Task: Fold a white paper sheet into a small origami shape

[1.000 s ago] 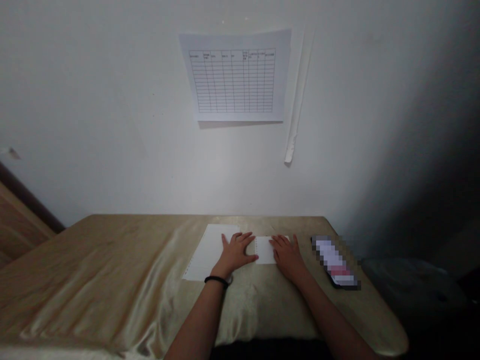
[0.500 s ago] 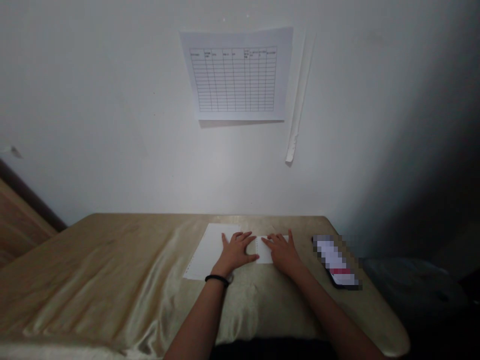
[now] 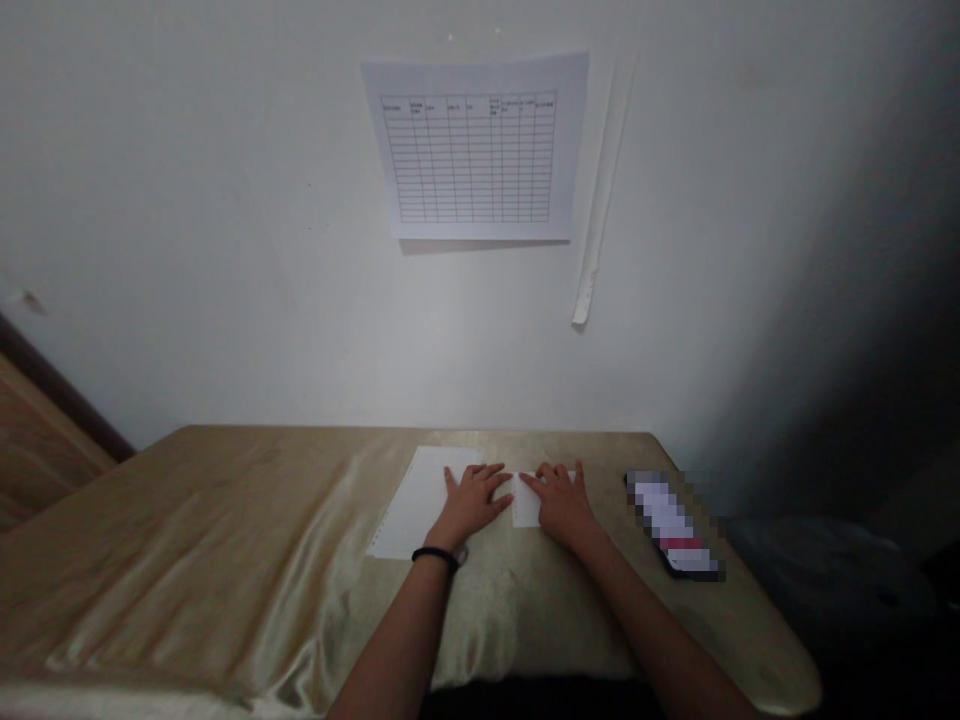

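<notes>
A small folded-looking piece of white paper [image 3: 526, 510], with a row of punched holes along its left edge, lies on the cloth-covered table. My right hand [image 3: 561, 503] rests on it with fingers spread, hiding much of its right side. My left hand [image 3: 471, 502] has its fingers apart, their tips close to the paper's holed edge; whether they touch it I cannot tell. Beneath and left of this hand lies a larger white loose-leaf sheet [image 3: 409, 510], partly covered by it. A black band circles my left wrist.
The table [image 3: 225, 540] wears a shiny, wrinkled gold cloth. A phone [image 3: 675, 525] with a blurred screen lies near its right edge. On the white wall behind, a printed table sheet [image 3: 472, 160] hangs beside a narrow white strip [image 3: 596, 220].
My left thumb has lifted away from the small paper's lower left and drawn nearer its fingers. The right index fingertip has slid slightly left toward the holed edge.
</notes>
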Action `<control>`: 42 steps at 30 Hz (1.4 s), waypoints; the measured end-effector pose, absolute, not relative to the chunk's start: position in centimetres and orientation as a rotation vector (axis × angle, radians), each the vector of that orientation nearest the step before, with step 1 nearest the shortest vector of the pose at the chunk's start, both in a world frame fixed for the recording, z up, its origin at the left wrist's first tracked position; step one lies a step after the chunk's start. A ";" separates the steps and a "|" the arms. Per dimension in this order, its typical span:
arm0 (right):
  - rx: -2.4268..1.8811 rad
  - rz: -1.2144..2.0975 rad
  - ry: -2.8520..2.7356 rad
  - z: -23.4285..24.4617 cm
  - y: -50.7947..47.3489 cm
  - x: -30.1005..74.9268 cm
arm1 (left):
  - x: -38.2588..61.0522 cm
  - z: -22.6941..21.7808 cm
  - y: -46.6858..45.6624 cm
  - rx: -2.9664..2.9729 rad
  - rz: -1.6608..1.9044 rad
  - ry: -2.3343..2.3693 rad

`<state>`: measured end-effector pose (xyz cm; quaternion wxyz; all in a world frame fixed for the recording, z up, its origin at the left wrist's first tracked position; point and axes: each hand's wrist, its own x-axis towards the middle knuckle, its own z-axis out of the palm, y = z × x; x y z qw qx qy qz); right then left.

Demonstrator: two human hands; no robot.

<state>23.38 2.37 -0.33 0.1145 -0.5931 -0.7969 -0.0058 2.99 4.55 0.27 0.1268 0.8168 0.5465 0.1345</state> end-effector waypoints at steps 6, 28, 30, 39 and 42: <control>-1.771 0.001 -2.330 -0.4 2.5 23.3 | 3.0 -0.1 4.9 2.373 0.412 1.611; -1.641 -0.067 -2.261 -1.3 2.3 23.4 | 3.5 0.2 4.8 2.415 0.335 1.689; -1.614 -0.072 -2.256 -1.4 2.2 23.4 | 3.5 0.2 4.8 2.416 0.324 1.690; -1.623 -0.044 -2.287 -1.5 2.7 23.4 | 3.6 0.0 4.8 2.406 0.362 1.693; -1.637 -0.044 -2.301 -1.5 3.0 23.4 | 3.7 0.1 4.6 2.421 0.358 1.703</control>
